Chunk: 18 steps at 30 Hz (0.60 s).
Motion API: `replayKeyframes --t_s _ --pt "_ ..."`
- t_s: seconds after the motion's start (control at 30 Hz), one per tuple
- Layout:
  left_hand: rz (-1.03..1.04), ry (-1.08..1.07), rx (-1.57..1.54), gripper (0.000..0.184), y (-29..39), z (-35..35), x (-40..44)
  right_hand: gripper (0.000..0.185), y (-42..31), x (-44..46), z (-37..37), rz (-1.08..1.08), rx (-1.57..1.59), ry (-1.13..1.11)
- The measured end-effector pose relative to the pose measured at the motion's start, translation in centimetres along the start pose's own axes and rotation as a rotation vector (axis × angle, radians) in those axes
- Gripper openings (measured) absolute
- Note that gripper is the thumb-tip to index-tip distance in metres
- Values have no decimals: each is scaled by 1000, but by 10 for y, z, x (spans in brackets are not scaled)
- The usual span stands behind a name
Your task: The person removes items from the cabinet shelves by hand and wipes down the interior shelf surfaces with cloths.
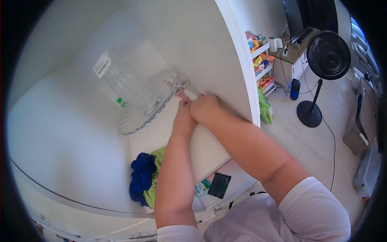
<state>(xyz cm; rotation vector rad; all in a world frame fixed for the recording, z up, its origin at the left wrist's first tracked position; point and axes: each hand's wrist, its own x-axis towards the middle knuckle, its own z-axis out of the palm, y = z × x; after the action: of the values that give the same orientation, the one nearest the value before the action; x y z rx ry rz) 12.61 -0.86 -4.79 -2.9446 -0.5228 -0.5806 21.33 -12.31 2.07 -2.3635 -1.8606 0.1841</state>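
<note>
Both my arms reach into a white cabinet. My left hand (186, 115) and my right hand (202, 108) are close together, fingers closed, by a small pinkish item (182, 94) that sticks out beyond them. Which hand grips it is hard to make out. Just beyond is a clear scalloped glass dish (141, 121), with a second fluted glass piece (165, 78) behind it. A clear plastic container (128, 86) with a white label stands there too, with a small green piece (121, 102) at its side.
Blue cloth (141, 175) and green cloth (151, 193) lie at the shelf's front. Nearby are a dark packet (219, 185) and a green-white packet (202, 188). The cabinet's side panel (238, 52) borders my right arm. Beyond stand a snack cart (262, 72) and black fan (328, 55).
</note>
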Motion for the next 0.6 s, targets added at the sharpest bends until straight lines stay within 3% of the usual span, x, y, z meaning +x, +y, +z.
replayKeyframes --t_s 0.33,0.43,0.53,0.6 --pt "-31 53 -25 26 6 -3 -1 30 1 11 15 -32 -36 131" --pt "-63 -70 57 31 -1 -1 0 30 0 8 11 -43 -33 132" --pt "-260 1 98 38 0 12 -6 30 0 9 15 -50 -19 145" --pt "-317 -89 70 43 24 -14 -7 31 1 11 16 -58 -27 133"
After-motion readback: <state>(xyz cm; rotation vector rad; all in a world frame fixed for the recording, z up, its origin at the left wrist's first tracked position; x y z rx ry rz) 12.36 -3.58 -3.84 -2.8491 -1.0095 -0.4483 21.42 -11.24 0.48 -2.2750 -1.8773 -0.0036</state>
